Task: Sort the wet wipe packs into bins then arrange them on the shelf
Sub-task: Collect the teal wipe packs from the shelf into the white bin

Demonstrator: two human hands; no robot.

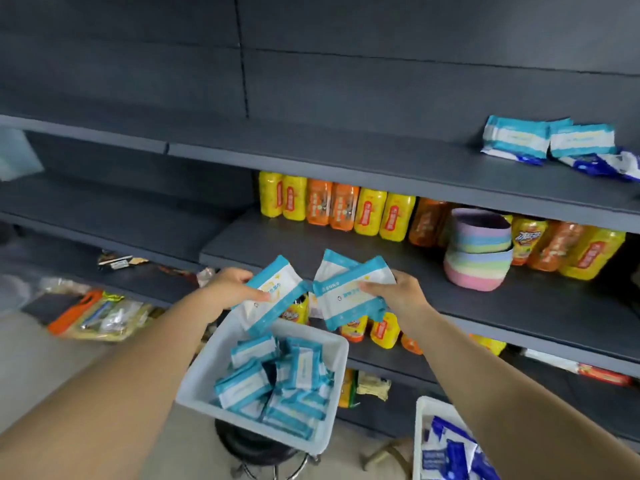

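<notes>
My left hand (231,285) grips one teal-and-white wet wipe pack (273,299) above a white bin (332,403) that holds several more teal packs. My right hand (398,294) grips two teal packs (349,289) stacked together, level with the front of the middle shelf. A second white bin (420,441) at the lower right holds dark blue-and-white packs. On the upper shelf (346,157) at the far right lie teal packs (516,140) on top of blue packs (602,164).
Yellow and orange bottles (332,206) line the back of the middle shelf, with two stacked pastel striped baskets (479,254) in front of them. The teal bin sits on a black stool (256,452). More bottles and snack packets fill the lower shelves.
</notes>
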